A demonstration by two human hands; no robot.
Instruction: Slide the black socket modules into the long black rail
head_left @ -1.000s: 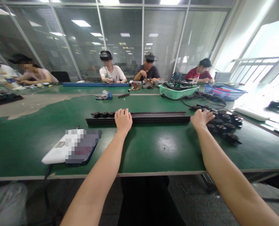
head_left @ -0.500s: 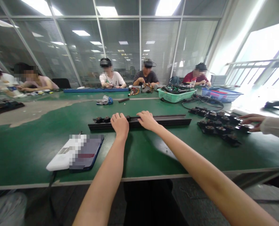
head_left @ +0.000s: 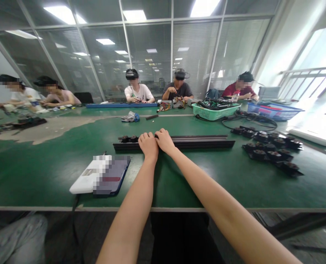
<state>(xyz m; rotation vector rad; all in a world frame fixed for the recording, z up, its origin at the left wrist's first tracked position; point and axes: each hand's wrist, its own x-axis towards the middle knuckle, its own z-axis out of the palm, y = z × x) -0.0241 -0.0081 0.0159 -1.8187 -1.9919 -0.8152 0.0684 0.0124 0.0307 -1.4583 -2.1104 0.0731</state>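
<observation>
A long black rail (head_left: 201, 144) lies crosswise on the table in front of me. Small black round parts (head_left: 129, 139) sit in its channel toward the left end. My left hand (head_left: 148, 146) is closed over the rail just right of these parts, knuckles up. Right beside it, my right hand (head_left: 165, 141) also curls over the rail, and its fingertips meet the left hand's edge. Whatever lies beneath the fingers of both hands is hidden.
A white device (head_left: 90, 176) and a dark phone-like slab (head_left: 116, 178) lie at the near left. Several black parts (head_left: 274, 156) cluster on the right. Farther back are a grey-blue cloth (head_left: 130, 117), a green basket (head_left: 216, 112) and a blue basket (head_left: 275, 111). People sit across the table.
My right hand has moved left along the rail until it meets my left hand. The other person's hand at the right parts has left the view. The view has turned slightly left.
</observation>
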